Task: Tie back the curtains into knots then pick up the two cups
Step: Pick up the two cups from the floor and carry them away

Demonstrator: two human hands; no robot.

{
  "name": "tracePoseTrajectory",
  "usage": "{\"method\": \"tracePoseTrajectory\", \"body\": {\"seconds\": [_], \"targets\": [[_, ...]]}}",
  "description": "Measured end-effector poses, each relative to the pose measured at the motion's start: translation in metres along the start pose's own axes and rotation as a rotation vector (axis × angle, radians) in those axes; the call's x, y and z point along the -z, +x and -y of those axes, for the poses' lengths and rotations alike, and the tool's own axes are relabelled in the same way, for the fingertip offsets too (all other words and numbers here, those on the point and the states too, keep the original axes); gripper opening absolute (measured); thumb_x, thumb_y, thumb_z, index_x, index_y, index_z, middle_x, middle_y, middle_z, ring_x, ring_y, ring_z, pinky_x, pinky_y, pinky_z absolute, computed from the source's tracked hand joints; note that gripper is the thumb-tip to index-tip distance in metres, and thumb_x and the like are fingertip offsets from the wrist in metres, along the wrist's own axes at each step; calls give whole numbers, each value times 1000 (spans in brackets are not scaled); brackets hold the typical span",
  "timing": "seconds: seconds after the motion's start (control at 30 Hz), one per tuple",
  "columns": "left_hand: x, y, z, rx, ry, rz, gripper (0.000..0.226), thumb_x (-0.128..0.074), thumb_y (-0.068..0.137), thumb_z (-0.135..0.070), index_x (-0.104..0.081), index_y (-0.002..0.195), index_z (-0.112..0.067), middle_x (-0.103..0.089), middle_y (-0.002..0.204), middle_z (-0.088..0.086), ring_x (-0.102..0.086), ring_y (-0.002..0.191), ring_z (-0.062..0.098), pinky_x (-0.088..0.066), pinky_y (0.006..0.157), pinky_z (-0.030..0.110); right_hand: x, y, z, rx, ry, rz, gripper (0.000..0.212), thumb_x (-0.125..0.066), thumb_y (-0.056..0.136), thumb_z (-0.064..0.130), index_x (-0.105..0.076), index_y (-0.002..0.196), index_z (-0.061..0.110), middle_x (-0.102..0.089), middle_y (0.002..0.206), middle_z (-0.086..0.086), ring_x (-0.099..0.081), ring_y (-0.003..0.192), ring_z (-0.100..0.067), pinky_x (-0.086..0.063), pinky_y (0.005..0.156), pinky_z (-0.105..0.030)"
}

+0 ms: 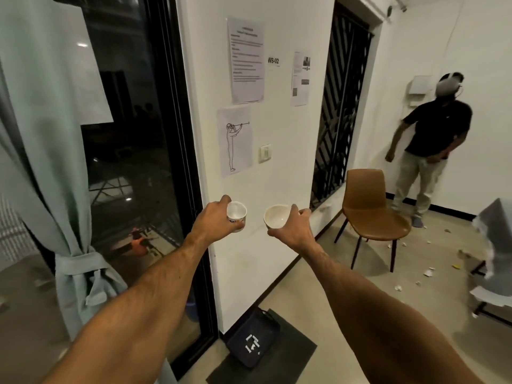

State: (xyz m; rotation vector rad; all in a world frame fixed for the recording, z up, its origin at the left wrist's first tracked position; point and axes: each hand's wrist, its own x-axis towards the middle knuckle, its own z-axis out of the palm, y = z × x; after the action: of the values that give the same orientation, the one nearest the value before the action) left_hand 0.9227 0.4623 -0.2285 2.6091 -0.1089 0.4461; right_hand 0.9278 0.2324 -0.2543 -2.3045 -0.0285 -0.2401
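2 cups (236,215), 1 per hand (214,218)

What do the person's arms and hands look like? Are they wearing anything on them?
Both arms are bare as far as the picture shows, with no sleeves in sight. The left hand and the right hand wear no gloves, and no rings, watch or bracelets show. The forearms look lean, with some hair.
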Motion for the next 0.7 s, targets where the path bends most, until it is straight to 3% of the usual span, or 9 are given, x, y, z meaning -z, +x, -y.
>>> {"method": "tracePoseTrajectory", "body": {"seconds": [0.13,0.37,0.57,0.7], "targets": [[-22,28,23,57,5,13,61,-79,71,-54,-49,115,-24,-64,104,2,-65,91,27,-59,77,43,-29,44,-11,0,-3,59,104,-92,65,36,-33,145,3,-29,137,-12,-52,122,-35,-53,101,-42],[-69,79,68,151,-21,23,63,-79,72,-51,-48,119,-24,-65,106,2,-65,92,27,-60,77,44,-81,119,-28,-1,-46,139,105,-91,68,35,-30,147,3,-35,141,-14,-51,124,-34,-52,97,-39],[-112,103,102,179,41,71,61,-74,76,-55,-46,121,-24,-67,105,1,-64,94,25,-50,69,33,-123,157,-52,5,-34,162,102,-90,66,37,-33,144,5,-39,137,-11,-52,122,-32,-53,95,-39],[-141,108,118,207,70,101,62,-73,76,-56,-46,122,-23,-68,105,3,-64,98,28,-57,76,41,-148,173,-69,27,-61,215,104,-90,66,39,-31,145,7,-38,137,-9,-53,121,-31,-55,95,-40]]}}
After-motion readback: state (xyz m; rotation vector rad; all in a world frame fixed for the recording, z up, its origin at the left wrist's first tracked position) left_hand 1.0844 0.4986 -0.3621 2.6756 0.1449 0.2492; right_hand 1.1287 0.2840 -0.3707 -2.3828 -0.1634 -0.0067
